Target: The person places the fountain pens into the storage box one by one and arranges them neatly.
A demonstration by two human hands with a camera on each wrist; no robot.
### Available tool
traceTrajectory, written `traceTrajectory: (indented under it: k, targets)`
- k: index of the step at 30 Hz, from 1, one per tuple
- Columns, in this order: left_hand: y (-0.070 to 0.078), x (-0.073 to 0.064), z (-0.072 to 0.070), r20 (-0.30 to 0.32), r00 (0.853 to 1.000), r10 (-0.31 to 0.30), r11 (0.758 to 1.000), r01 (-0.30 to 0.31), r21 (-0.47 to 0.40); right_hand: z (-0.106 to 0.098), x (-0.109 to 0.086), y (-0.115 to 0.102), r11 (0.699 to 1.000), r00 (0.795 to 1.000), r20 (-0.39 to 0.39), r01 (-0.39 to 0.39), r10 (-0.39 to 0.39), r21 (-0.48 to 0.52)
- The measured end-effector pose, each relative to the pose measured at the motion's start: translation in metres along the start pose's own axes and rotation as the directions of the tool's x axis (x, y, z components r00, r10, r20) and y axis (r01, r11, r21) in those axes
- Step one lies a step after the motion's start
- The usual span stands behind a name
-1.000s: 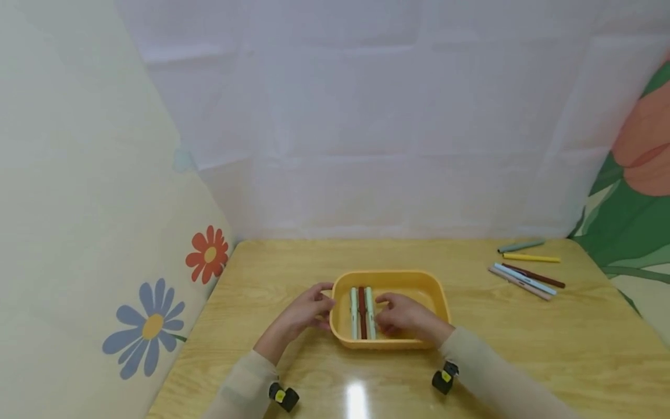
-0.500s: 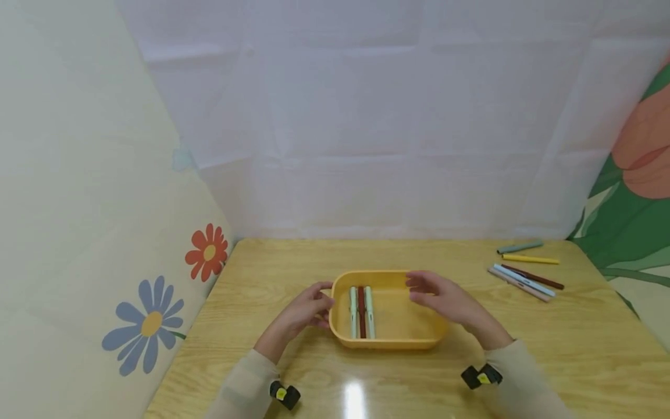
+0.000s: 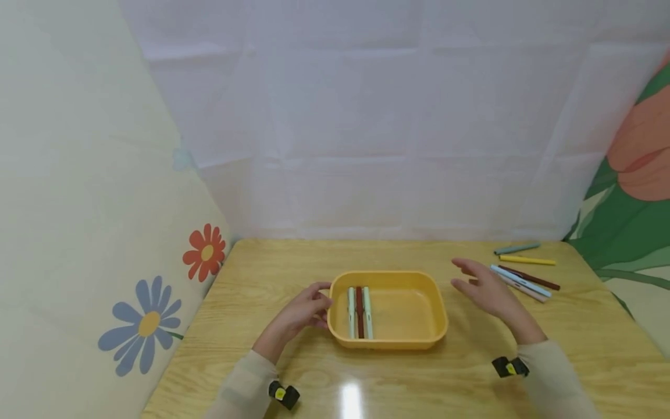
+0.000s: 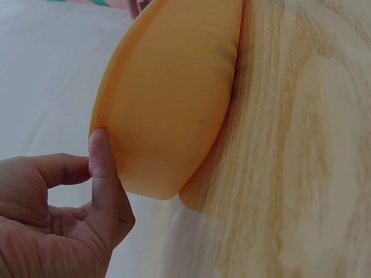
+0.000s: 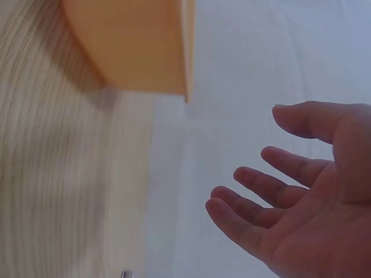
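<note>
"What do we get from the head view?"

"We see a smooth yellow tray (image 3: 403, 317) with rounded corners on a wood-grained table (image 3: 398, 387). Inside, near its left end, two pale green pens (image 3: 351, 311) flank a dark red pen (image 3: 360, 314), all parallel; the floor to their right is open room."

"And beyond its right edge?"

"We see the right hand (image 3: 487, 291) over bare wood, near five slim loose pens (image 3: 523, 281)."

"The left wrist view?"

"There we find the left hand (image 4: 66, 214) pinching the tray's rim, thumb against the curved outer wall."

"The right wrist view?"

"We see thumb and fingers spread, apart from the tray's edge, before a creased white sheet (image 5: 237, 52)."
</note>
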State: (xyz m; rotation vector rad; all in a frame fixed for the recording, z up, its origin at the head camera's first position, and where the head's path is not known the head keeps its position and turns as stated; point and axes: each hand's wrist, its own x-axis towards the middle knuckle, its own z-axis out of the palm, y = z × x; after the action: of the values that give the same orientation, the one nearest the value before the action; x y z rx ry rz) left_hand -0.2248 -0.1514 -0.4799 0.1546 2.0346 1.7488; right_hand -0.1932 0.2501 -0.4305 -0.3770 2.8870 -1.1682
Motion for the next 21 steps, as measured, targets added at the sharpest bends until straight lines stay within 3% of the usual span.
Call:
traceTrajectory:
  k: [9,21]
  targets:
    - [-0.004,0.005,0.001,0.024,1.000,0.011,1.000,-0.010,-0.023,-0.012,-0.004,0.031,0.986,0.997,-0.074,-0.038,0.026,-0.165]
    - [0.002,0.000,0.000,0.022,1.000,0.007,1.000,-0.007,-0.028,-0.024,-0.009,0.057,0.981,0.991,-0.081,-0.122,0.110,-0.153]
